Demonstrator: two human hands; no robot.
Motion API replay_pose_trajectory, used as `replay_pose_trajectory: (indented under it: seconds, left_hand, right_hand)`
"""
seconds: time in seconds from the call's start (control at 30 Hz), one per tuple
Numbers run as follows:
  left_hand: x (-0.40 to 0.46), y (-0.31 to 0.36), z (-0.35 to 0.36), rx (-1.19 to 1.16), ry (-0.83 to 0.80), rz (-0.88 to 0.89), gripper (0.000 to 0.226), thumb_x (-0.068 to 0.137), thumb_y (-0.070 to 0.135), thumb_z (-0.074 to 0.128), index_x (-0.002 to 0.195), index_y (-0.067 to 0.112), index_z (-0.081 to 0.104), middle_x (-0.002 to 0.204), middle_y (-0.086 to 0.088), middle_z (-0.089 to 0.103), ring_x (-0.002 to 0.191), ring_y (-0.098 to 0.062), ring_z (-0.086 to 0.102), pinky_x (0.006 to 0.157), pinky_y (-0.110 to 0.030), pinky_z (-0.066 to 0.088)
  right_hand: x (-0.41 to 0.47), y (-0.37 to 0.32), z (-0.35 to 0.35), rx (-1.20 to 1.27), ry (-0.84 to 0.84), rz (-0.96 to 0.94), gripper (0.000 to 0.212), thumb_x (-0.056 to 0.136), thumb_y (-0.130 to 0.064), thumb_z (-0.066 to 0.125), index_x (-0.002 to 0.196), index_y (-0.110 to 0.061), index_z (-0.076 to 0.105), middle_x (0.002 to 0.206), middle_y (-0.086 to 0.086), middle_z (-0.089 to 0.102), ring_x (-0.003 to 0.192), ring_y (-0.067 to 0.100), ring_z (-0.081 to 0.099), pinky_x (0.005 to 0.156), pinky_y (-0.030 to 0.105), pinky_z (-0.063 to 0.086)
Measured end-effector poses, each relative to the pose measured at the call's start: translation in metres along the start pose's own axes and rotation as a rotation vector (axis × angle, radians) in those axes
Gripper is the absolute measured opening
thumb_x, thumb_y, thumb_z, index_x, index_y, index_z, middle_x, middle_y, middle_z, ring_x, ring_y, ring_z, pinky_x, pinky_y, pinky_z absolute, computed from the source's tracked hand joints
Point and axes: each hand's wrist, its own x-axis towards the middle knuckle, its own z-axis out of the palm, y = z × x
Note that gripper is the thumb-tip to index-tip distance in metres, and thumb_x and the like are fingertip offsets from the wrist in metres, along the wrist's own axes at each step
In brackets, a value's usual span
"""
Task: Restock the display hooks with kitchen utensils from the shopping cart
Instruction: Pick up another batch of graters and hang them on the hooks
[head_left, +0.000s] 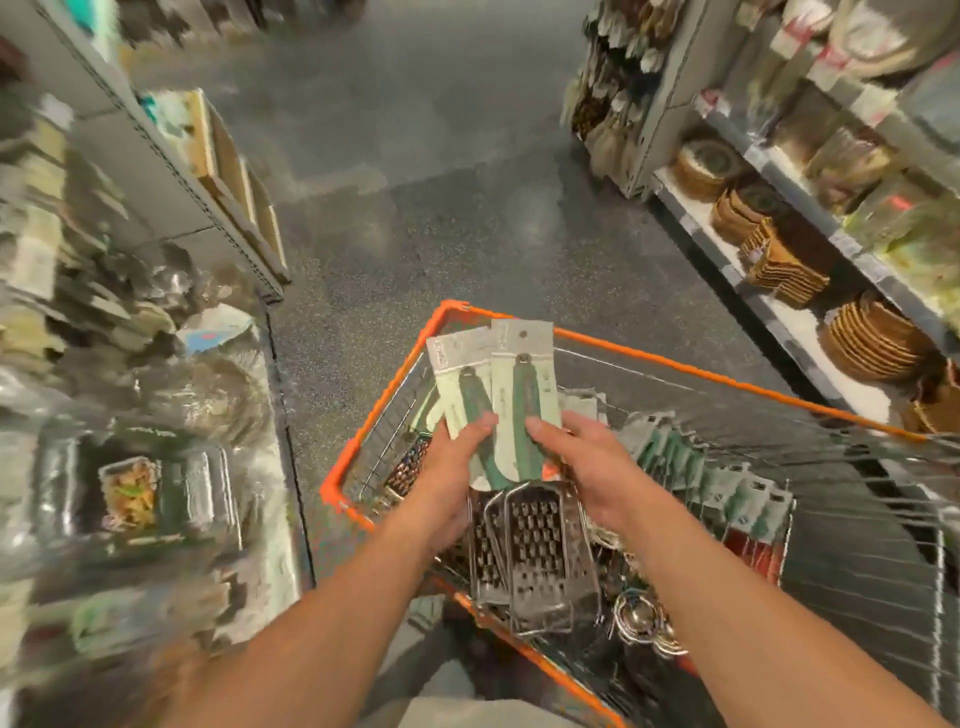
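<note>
Over the orange-rimmed shopping cart (675, 366) I hold up a small fan of metal graters (537, 540) with green handles on pale card backings (522, 358). My left hand (452, 483) grips the left side of the cards, thumb on the front. From the right, my right hand (587, 473) holds the front card, thumb on its green handle. More carded green-handled utensils (727, 483) lie in the cart. The display hooks are not clearly visible; the left side is blurred.
A blurred shelf unit (156, 171) with packaged goods stands on the left. On the right, shelves (779, 312) carry stacked woven baskets and mats. Grey speckled aisle floor (415, 208) stretches ahead of the cart.
</note>
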Motion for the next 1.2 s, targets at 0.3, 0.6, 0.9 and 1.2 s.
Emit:
replay_pose_trajectory:
  seconds: [0.3, 0.6, 0.9, 1.2]
  left_hand:
    - [-0.122, -0.041, -0.051, -0.311, 0.411, 0.148, 0.08, 0.061, 0.035, 0.1, 0.129, 0.01, 0.066, 0.121, -0.019, 0.074, 0.109, -0.039, 0.073, 0.097, -0.062, 0.056]
    - [-0.303, -0.101, -0.14, -0.549, 0.833, 0.46, 0.084, 0.056, 0.038, 0.095, 0.132, 0.014, 0.067, 0.117, -0.009, 0.077, 0.11, -0.03, 0.074, 0.103, -0.054, 0.054]
    - [-0.449, -0.223, -0.179, -0.88, 1.158, 0.58, 0.126, 0.043, 0.065, 0.099, 0.15, 0.023, 0.047, 0.141, -0.012, 0.063, 0.128, -0.037, 0.062, 0.108, -0.066, 0.046]
    - [-0.556, -0.275, -0.147, -1.093, 1.267, 0.664, 0.067, 0.056, 0.041, 0.096, 0.113, 0.017, 0.071, 0.104, -0.014, 0.079, 0.101, -0.039, 0.074, 0.094, -0.066, 0.055]
  right_hand:
    - [-0.052, 0.03, 0.09, -0.173, -0.319, 0.102, 0.033, 0.112, -0.031, 0.041, 0.122, -0.013, 0.066, 0.105, 0.008, 0.079, 0.082, 0.019, 0.077, 0.061, 0.029, 0.06]
    - [-0.157, 0.129, 0.22, -0.553, -0.657, 0.042, 0.024, 0.105, -0.018, 0.051, 0.112, -0.009, 0.073, 0.105, 0.015, 0.078, 0.081, 0.028, 0.074, 0.061, 0.032, 0.056]
    - [-0.321, 0.251, 0.268, -0.797, -0.958, -0.17, 0.032, 0.094, -0.04, 0.055, 0.098, -0.018, 0.078, 0.095, 0.008, 0.077, 0.092, 0.04, 0.072, 0.084, 0.059, 0.059]
    - [-0.411, 0.299, 0.262, -0.779, -1.127, 0.006, 0.028, 0.106, -0.019, 0.052, 0.092, -0.002, 0.068, 0.092, 0.029, 0.071, 0.075, 0.035, 0.067, 0.07, 0.052, 0.056]
